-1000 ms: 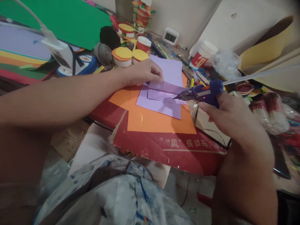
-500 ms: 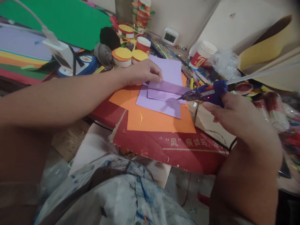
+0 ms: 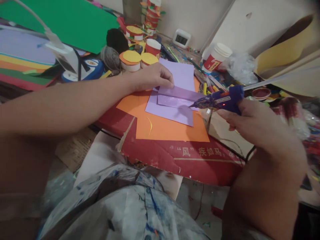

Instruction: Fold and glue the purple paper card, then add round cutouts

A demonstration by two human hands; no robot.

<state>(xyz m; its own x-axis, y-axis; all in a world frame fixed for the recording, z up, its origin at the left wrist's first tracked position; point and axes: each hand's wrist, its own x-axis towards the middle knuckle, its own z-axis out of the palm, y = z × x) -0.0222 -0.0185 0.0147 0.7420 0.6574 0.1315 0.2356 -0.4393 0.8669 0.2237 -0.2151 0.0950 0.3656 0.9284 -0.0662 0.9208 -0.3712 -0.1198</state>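
My left hand (image 3: 152, 77) rests on the upper left corner of a folded lilac paper strip (image 3: 176, 98), fingers curled and pinching its edge. The strip lies on a lilac sheet (image 3: 170, 111), which sits on an orange sheet (image 3: 165, 128) over red cardboard (image 3: 175, 155). My right hand (image 3: 252, 121) grips a blue glue gun (image 3: 221, 99) with a clear glue stick out the back. Its nozzle points left and hovers at the right end of the lilac strip.
Yellow-topped paper cups (image 3: 132, 60), yarn balls (image 3: 113, 46), a red-and-white cup (image 3: 216, 58), pens and scraps crowd the back. Green (image 3: 65, 20) and other coloured sheets lie at left. A small digital clock (image 3: 182, 39) stands by the wall. Yellow card (image 3: 285, 50) leans at right.
My right hand has drawn the glue gun to the right along the lilac strip, from near its middle to its right end. My left hand has stayed put.
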